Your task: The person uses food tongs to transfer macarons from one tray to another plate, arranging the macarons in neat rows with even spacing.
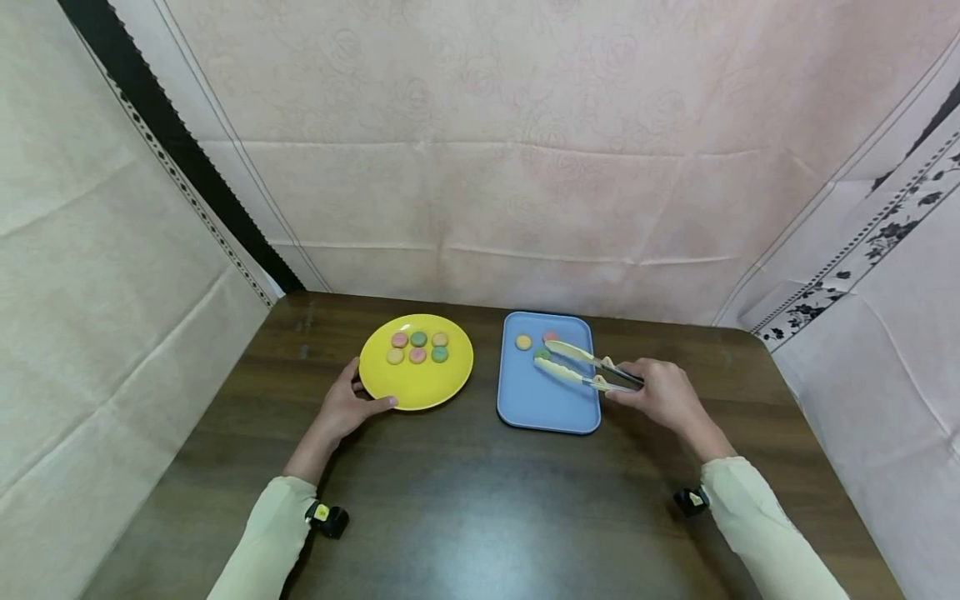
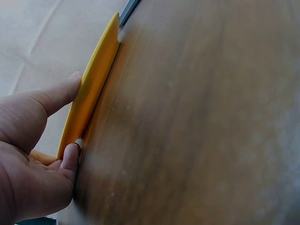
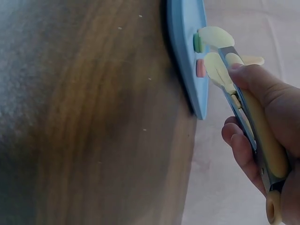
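Note:
My left hand (image 1: pixel 349 408) grips the near left rim of a round yellow plate (image 1: pixel 427 392), thumb on the upper edge and fingers curled beneath it in the left wrist view. Several small pink, green and yellow macarons lie in two rows on the plate. My right hand (image 1: pixel 663 395) holds cream-tipped tongs (image 3: pixel 267 136) by their handles. Their arms are spread over the blue tray (image 1: pixel 547 414), tips beside a green macaron (image 3: pixel 197 43). A pink macaron (image 3: pixel 201 68) lies close by, partly behind one tip in the head view; a yellow macaron (image 1: pixel 522 342) sits further left on the tray.
Plate and tray stand side by side near the far edge of a brown wooden table (image 1: pixel 450 500). A pale patterned cloth (image 1: pixel 480 208) hangs behind, with more white cloth at both sides. Each wrist wears a small black camera.

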Available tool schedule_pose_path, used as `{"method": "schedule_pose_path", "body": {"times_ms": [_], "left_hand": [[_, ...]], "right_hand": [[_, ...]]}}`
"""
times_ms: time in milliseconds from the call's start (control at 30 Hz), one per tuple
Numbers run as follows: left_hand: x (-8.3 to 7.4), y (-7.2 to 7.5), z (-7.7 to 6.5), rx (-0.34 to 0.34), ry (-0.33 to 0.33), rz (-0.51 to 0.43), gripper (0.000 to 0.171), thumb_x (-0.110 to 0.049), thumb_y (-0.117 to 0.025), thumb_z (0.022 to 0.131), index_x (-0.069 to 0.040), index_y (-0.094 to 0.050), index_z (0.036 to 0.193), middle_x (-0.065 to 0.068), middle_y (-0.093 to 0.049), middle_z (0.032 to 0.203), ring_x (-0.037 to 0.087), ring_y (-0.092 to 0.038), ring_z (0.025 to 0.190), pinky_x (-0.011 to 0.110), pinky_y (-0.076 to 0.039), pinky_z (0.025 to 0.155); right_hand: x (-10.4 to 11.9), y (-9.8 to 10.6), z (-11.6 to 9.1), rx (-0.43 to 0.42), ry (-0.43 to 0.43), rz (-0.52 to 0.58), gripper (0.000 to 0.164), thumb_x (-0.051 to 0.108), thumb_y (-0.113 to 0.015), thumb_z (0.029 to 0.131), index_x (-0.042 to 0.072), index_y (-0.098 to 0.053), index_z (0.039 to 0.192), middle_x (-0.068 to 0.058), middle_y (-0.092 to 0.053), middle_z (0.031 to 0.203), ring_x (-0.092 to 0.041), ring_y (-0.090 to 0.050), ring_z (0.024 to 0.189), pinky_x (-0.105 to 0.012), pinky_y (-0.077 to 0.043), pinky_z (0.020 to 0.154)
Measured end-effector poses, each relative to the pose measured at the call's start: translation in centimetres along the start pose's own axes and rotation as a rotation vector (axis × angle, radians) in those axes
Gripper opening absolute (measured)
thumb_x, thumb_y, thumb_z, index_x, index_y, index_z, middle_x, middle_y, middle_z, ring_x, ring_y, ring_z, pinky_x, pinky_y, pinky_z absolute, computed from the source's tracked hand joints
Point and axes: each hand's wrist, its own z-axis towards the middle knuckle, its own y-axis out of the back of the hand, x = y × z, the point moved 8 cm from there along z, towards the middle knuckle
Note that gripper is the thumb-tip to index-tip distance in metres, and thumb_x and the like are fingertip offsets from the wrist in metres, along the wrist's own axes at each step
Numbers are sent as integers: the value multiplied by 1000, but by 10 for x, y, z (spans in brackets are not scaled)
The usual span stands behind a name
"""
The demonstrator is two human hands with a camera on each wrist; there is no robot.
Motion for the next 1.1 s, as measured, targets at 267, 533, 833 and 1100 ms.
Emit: {"method": "schedule_pose_path", "body": {"times_ms": [267, 533, 833, 1100], "left_hand": [[0, 0, 1, -3, -9, -1, 117, -30, -88, 82, -6, -8, 164, 24, -35, 154, 39, -43, 132, 38, -51, 91], [1, 0, 2, -3, 3, 2, 119, -31, -88, 82, -4, -6, 164, 25, -35, 154, 39, -43, 133, 38, -51, 92], [1, 0, 2, -4, -2, 5, 120, -32, -88, 82, -4, -6, 164, 25, -36, 154, 38, -43, 133, 41, -50, 94], [2, 0, 2, 3, -8, 0, 119, -32, -88, 82, -6, -6, 164, 24, -37, 154, 38, -43, 134, 44, -47, 98]], "right_hand": [[-5, -8, -1, 5, -3, -15, 53, 35, -86, 83, -2, -74, 120, -13, -74, 98, -18, -56, 72, -34, -46, 63], [-7, -11, 0, 25, -33, -11, 55, 37, -84, 85, -2, -73, 123, -17, -74, 105, -20, -56, 75, -34, -44, 63], [-3, -10, 0, 23, -26, -16, 52, 35, -84, 85, -1, -74, 122, -16, -74, 103, -19, -57, 74, -38, -48, 66], [-1, -9, -2, 16, -21, -16, 50, 34, -84, 86, -1, -74, 121, -14, -74, 100, -19, -56, 72, -34, -46, 63]]}}
